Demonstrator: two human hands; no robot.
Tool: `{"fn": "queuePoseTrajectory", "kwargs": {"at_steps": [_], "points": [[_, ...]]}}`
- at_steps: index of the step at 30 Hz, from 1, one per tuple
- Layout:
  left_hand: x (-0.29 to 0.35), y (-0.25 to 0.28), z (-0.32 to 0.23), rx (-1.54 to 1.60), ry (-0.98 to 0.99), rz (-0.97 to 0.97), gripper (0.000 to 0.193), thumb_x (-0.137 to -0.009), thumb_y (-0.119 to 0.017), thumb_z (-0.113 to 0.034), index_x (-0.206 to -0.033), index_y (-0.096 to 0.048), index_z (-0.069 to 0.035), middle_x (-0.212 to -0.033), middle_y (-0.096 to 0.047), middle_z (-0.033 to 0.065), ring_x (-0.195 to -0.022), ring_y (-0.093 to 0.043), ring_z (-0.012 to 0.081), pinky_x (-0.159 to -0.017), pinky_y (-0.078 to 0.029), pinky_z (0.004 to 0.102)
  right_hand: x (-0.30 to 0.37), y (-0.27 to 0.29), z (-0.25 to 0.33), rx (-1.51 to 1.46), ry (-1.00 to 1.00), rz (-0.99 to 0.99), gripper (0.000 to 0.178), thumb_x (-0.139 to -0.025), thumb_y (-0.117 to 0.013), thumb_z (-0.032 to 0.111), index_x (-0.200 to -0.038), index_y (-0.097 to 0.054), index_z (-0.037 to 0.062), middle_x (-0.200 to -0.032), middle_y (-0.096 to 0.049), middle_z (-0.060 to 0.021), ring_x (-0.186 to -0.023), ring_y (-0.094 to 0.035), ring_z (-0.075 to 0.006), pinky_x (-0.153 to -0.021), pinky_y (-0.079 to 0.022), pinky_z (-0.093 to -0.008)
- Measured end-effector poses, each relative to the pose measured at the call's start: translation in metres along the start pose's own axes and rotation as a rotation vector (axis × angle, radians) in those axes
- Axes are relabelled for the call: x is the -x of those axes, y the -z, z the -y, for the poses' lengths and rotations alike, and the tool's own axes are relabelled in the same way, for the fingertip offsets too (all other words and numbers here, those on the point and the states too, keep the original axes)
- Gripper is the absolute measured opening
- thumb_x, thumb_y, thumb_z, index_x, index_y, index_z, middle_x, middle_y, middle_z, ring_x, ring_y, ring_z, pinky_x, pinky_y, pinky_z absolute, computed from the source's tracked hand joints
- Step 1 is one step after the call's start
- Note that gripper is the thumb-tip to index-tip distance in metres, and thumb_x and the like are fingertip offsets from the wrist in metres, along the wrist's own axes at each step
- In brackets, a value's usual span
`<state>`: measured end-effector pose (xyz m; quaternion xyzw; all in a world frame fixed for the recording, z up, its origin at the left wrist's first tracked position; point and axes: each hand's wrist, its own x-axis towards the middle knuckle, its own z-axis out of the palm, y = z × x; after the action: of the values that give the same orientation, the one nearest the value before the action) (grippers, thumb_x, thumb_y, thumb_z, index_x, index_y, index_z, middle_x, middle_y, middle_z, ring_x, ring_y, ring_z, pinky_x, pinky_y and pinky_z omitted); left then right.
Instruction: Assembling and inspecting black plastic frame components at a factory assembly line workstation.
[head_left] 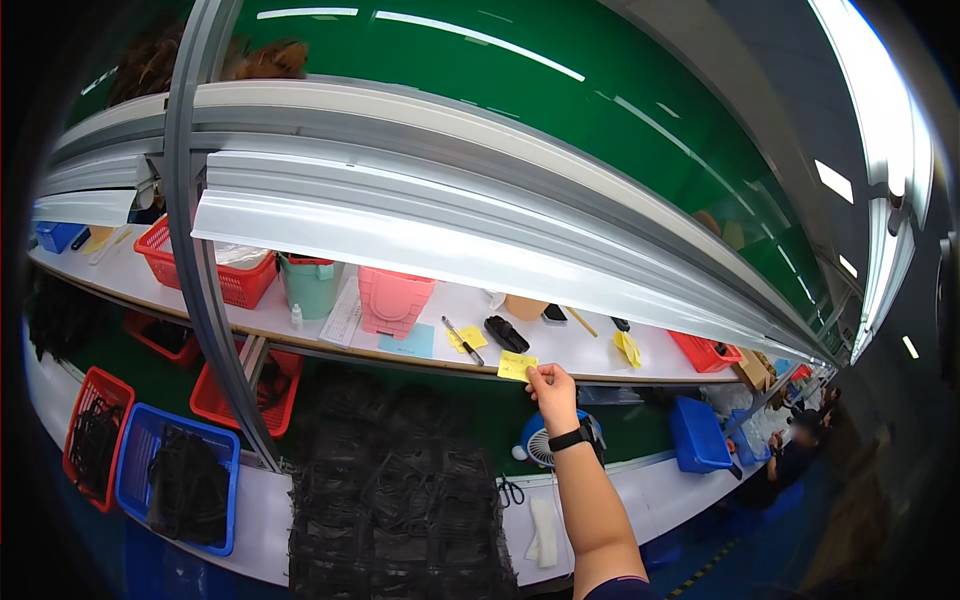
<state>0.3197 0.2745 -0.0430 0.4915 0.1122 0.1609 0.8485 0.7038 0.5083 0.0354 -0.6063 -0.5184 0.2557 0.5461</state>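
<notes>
My right hand [553, 390], with a dark band on its wrist, reaches up to the shelf's front edge. Its thumb and fingers pinch a yellow sticky note [516, 366] that bears handwriting. Just behind the note, a black object [507, 334] lies on the white shelf [640, 372]. To its left, a pen [462, 341] rests across more yellow notes [470, 337], beside a light-blue sheet [407, 342]. Another yellow paper [627, 348] sits farther right. My left hand is out of view.
Stacked black items [400, 480] cover the lower bench, near scissors [511, 491] and a blue fan [540, 442]. Blue [232, 500] and red baskets [125, 400] stand left; a blue bin [700, 437] stands right. A metal post [190, 230] rises left. A person [790, 460] is far right.
</notes>
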Motion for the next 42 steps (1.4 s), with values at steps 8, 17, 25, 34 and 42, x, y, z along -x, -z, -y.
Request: {"fn": "queuePoseTrajectory", "kwargs": {"at_steps": [8,17,25,34,42], "points": [[-0.014,0.022,-0.003,-0.109,0.025,0.003,0.038,-0.098,-0.052,-0.028,-0.125,-0.055,-0.001,-0.118,-0.062,0.0106,-0.106,-0.058,0.0171,-0.093,-0.045,0.0296,-0.082,-0.005,-0.036,0.067,0.02,-0.187,0.024,-0.084,-0.069,0.022,-0.081,-0.063,-0.0007,-0.07,-0.064,-0.0087,-0.062,-0.06,-0.0188,-0.06,-0.048,-0.0319],[-0.011,0.045,0.008,-0.194,0.079,-0.022,0.04,-0.098,-0.053,-0.029,-0.129,-0.054,-0.003,-0.119,-0.062,0.0098,-0.108,-0.057,0.0175,-0.094,-0.044,0.0299,-0.088,-0.031,-0.048,0.506,0.254,-0.08,0.017,-0.081,-0.068,0.02,-0.085,-0.064,0.0033,-0.084,-0.067,-0.019,-0.082,-0.064,-0.0372,-0.073,-0.05,-0.0419],[-0.004,0.042,0.037,-0.196,0.128,-0.039,0.043,-0.097,-0.053,-0.031,-0.132,-0.052,-0.006,-0.12,-0.062,0.0092,-0.11,-0.057,0.0179,-0.096,-0.044,0.0301,-0.102,0.023,-0.066,0.622,0.26,-0.183,0.02,-0.08,-0.068,0.02,-0.083,-0.065,0.001,-0.077,-0.066,-0.0174,-0.074,-0.064,-0.0334,-0.069,-0.05,-0.0389],[0.001,0.033,0.063,-0.181,0.184,-0.052,0.046,-0.097,-0.054,-0.032,-0.136,-0.05,-0.008,-0.121,-0.062,0.0085,-0.112,-0.057,0.0184,-0.097,-0.043,0.0304,-0.091,0.032,-0.046,0.602,0.329,-0.254,0.018,-0.082,-0.068,0.017,-0.08,-0.062,0.0003,-0.073,-0.064,-0.0144,-0.068,-0.063,-0.0288,-0.064,-0.049,-0.0375],[0.0,0.007,0.033,0.427,0.145,-0.122,0.043,-0.098,-0.053,-0.028,-0.13,-0.054,0.0,-0.118,-0.063,0.0141,-0.108,-0.059,0.016,-0.095,-0.044,0.0303,-0.109,-0.042,-0.044,-0.049,-0.055,0.058,0.017,-0.087,-0.066,0.014,-0.086,-0.058,-0.001,-0.072,-0.063,-0.0069,-0.055,-0.057,-0.0102,-0.051,-0.046,-0.0229]]}}
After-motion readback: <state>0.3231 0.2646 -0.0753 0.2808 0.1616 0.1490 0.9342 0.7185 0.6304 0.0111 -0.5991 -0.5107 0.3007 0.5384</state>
